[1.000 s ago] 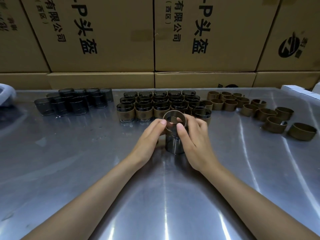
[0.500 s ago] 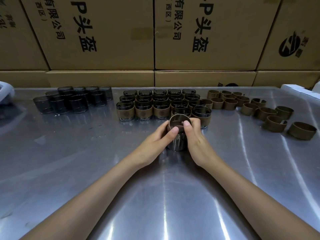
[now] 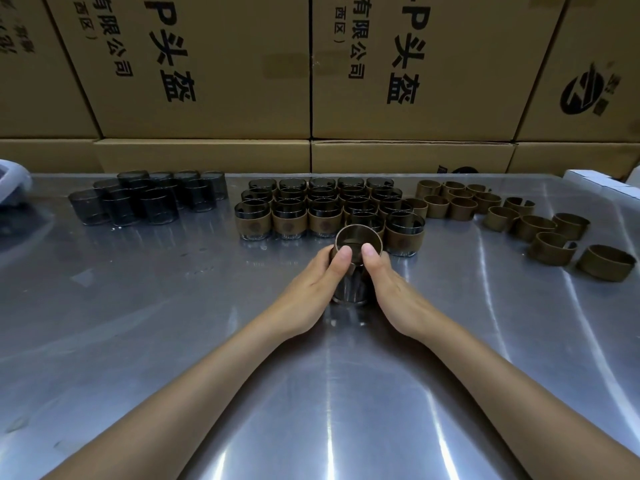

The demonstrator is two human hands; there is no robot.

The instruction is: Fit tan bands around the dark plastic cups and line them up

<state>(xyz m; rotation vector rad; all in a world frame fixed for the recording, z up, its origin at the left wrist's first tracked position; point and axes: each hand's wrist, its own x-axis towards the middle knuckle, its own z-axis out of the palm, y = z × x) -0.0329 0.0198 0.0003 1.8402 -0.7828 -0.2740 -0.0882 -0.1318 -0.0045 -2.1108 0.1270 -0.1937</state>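
1. Single head view — worn on the person, facing forward and down across the table [image 3: 138, 341].
2. Near: forearms fill the foreground; boxes [image 3: 207, 64] close the far edge.

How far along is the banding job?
Done: a block of banded cups lined up at centre. In hand: left hand and right hand work a band onto one cup. Left: bare cups far left, loose bands right.
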